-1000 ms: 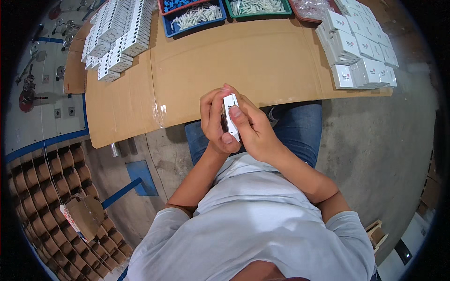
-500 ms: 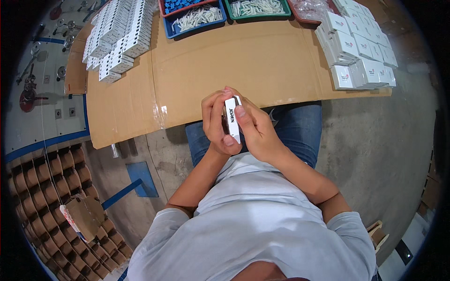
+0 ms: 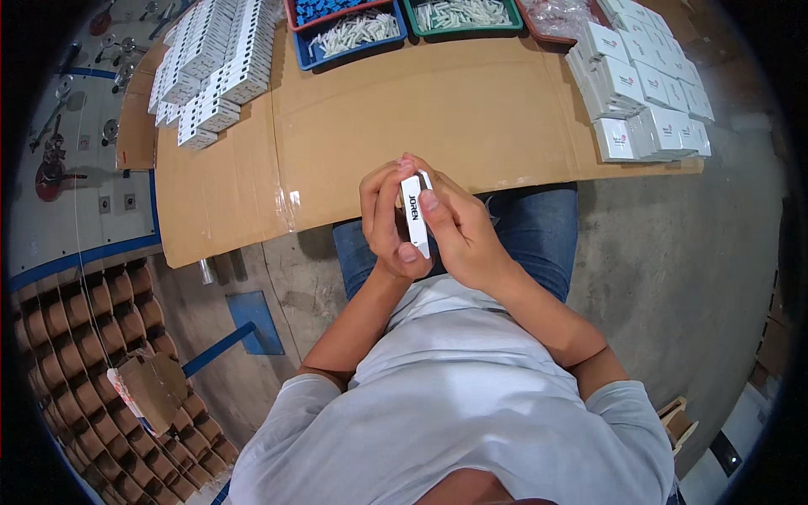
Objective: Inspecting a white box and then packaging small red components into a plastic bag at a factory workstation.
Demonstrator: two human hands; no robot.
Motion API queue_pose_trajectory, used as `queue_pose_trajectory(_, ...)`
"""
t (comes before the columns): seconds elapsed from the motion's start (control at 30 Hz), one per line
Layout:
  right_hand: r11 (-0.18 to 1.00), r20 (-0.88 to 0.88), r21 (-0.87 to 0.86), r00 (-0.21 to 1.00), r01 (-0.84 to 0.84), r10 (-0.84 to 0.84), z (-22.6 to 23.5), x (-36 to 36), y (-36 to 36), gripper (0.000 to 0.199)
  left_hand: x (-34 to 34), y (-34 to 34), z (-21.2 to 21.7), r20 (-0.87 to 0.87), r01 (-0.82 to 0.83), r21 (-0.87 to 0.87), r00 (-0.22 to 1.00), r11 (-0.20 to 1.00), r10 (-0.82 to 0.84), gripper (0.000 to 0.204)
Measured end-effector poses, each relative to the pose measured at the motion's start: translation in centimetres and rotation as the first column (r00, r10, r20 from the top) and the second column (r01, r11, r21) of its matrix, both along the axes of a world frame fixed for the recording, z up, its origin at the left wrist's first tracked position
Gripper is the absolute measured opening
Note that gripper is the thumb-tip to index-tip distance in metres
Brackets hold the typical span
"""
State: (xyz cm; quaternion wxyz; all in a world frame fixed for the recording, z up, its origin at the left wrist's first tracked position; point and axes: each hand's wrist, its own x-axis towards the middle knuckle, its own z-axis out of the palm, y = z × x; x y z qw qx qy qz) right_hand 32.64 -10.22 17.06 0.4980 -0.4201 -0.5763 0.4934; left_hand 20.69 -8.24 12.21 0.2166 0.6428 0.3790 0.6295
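Note:
A small flat white carton (image 3: 414, 214) is held edge-on in front of my chest, just below the near edge of the cardboard-covered table (image 3: 396, 126). My left hand (image 3: 383, 219) wraps around its left side, thumb at the lower end. My right hand (image 3: 459, 227) presses against its right side with the fingers curled over the top. Both hands grip the carton together above my lap.
Rows of flat white cartons (image 3: 210, 67) lie at the table's back left. A stack of folded white boxes (image 3: 644, 93) stands at the right. Blue (image 3: 353, 34) and green (image 3: 463, 15) trays hold small white parts at the far edge. Cardboard tubes (image 3: 76, 337) fill a rack at lower left.
The carton has turned in my hands so its narrow printed side now faces up; both hands stayed in place over my lap.

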Motion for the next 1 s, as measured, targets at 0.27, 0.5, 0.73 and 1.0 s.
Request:
queue_pose_trajectory(0.27, 0.96, 0.008, -0.278, 0.999, -0.038, 0.042, 0.2, 0.4, 0.8, 0.052, 0.3, 0.2, 0.1, -0.02, -0.004, -0.178, 1.0, 0.984, 0.001, 0.087)
queue_pose_trajectory(0.5, 0.965, 0.15, -0.23, 0.975, -0.128, 0.165, -0.1, 3.1, 1.0, 0.08, -0.4, 2.2, 2.7, 0.727, 0.452, -0.567, 0.667, 0.688, 0.161, 0.072)
queue_pose_trajectory(0.73, 0.982, 0.274, 0.004, 0.945, -0.186, 0.178, -1.9, 4.1, 1.6, 0.083, -1.8, 2.9, 3.1, 0.668, 0.562, -0.74, 0.679, 0.37, 0.304, 0.068)
queue_pose_trajectory(1.0, 0.986, 0.108, 0.031, 0.981, -0.164, 0.16, -3.2, 4.6, 2.0, 0.074, -0.5, 1.2, 3.6, 0.727, 0.688, -0.671, 0.684, 0.277, 0.065, 0.061)
